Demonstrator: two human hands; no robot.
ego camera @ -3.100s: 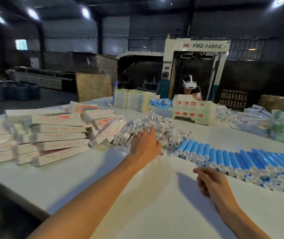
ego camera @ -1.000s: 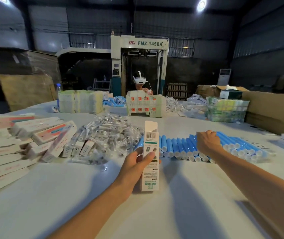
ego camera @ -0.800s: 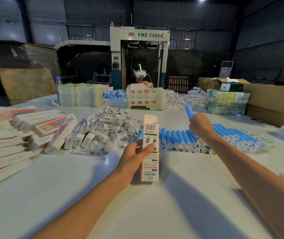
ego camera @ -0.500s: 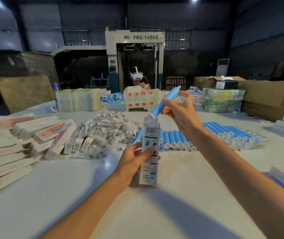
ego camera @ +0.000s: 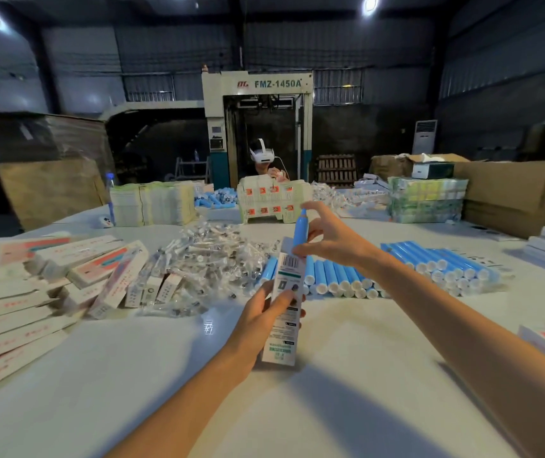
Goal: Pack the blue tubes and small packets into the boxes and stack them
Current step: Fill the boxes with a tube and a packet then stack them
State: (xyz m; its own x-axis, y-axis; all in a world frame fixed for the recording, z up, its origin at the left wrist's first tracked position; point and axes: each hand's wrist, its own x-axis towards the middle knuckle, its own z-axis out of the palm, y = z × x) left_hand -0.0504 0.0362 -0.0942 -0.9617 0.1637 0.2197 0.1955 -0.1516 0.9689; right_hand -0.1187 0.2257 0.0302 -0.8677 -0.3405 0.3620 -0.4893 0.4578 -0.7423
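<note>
A wide white table carries everything. Just behind the left hand and below the right hand, blue tubes lie side by side in a row that runs on to the right, white caps toward the person. Left of the hands, touching the tubes, spreads a heap of clear small packets. Farther left, closed boxes lie piled. Well beyond the hands stand bundled flat cartons.

Dim hall, ceiling lamps glaring, edges warped.
</note>
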